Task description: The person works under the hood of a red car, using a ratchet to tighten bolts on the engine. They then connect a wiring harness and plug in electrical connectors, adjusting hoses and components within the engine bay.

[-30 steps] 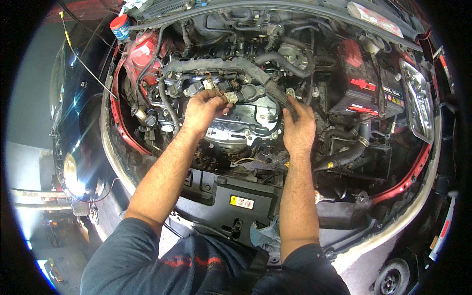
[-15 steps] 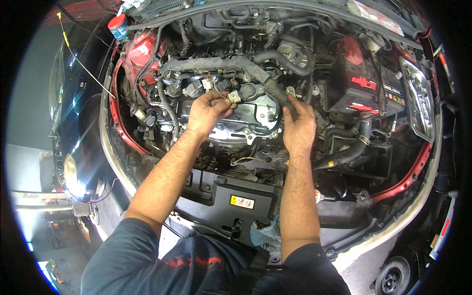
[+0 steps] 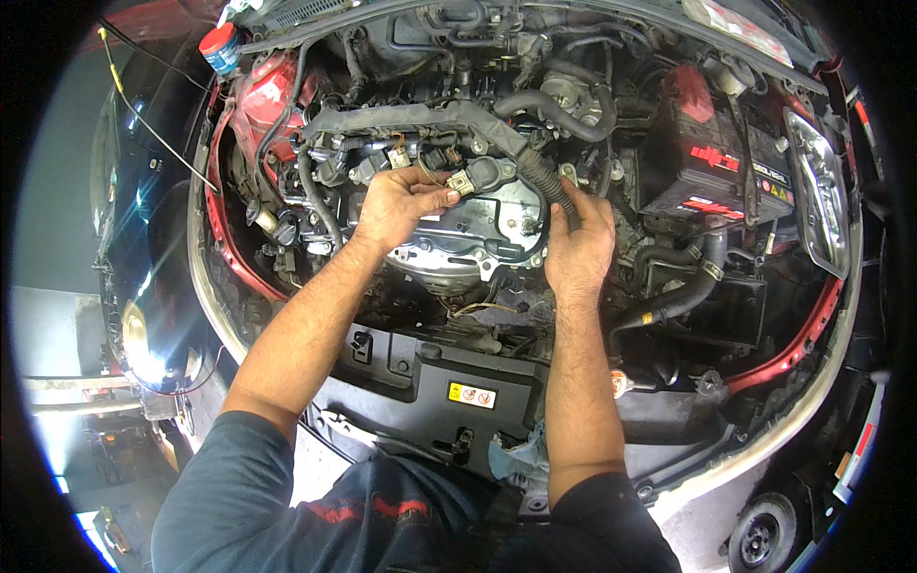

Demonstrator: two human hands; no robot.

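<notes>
Over engine bay [image 3: 478,239], left hand [image 3: 399,205] fingers pinch connector [image 3: 462,183] pointing right; right hand [image 3: 578,244] seemingly grips hose [image 3: 554,186].

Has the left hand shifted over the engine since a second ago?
Yes. The left hand, pinching a small beige connector, has shifted slightly rightward along the wrapped wiring harness, toward the right hand.

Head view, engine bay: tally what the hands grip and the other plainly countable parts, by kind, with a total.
Small beige plastic connector plug in the left hand grip: 1
Black ribbed corrugated hose in the right hand grip: 1
Black box-shaped battery with red label: 1
Round red cap on blue reservoir: 1
Clear headlight lens: 1
Total: 5
</notes>
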